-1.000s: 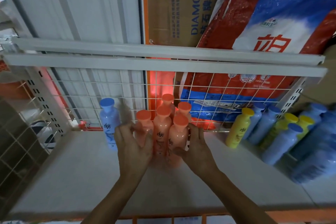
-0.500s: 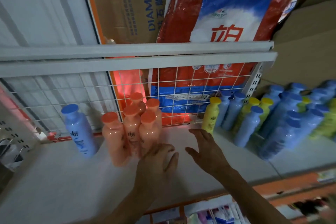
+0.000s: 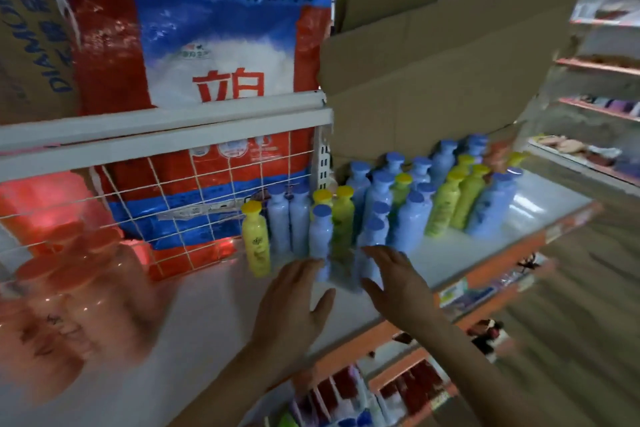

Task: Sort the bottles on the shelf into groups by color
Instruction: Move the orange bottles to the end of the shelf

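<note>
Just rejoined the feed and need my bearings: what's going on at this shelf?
A person is reaching with both bare hands toward the mixed blue and yellow bottles on the white shelf. The left hand and right hand are open at the front of that cluster, gripping nothing. The orange bottles stand grouped at the left, blurred. Blue and yellow are not yet separated.

Looks through a white wire grid (image 3: 194,215) up-left of the fingers (image 3: 306,269). Meets brown cardboard (image 3: 433,80) above them, pink-edged shelves (image 3: 597,66) far right.
</note>
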The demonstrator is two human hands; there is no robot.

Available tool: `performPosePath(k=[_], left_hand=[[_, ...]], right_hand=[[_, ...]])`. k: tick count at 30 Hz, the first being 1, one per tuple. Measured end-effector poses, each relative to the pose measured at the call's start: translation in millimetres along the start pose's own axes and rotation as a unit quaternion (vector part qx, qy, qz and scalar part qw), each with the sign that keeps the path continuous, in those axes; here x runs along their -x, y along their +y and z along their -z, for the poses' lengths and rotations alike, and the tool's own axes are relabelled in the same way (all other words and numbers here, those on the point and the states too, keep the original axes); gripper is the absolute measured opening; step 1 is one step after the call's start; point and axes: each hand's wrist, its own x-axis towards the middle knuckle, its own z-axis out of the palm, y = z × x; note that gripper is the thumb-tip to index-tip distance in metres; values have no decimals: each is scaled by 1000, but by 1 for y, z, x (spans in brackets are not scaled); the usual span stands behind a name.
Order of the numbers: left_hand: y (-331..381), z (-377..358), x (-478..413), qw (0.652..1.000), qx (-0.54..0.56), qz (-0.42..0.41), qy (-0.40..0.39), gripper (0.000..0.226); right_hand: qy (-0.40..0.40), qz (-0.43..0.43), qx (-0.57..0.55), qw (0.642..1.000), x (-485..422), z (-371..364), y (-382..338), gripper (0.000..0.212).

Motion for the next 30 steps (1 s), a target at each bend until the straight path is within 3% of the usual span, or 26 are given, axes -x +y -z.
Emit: performPosePath(k=[5,13,30], left_hand=[[68,-47,-44,998,32,-49,-21,41],[151,-117,-108,991,44,-98,-81,63],[180,-193,-276,977,63,-166,-114,79]], right_hand=[[-6,-59,28,998,16,56,70,57],[16,-144,34,989,33,120,162,56],[47,-205,69,975,-78,184,284,50]])
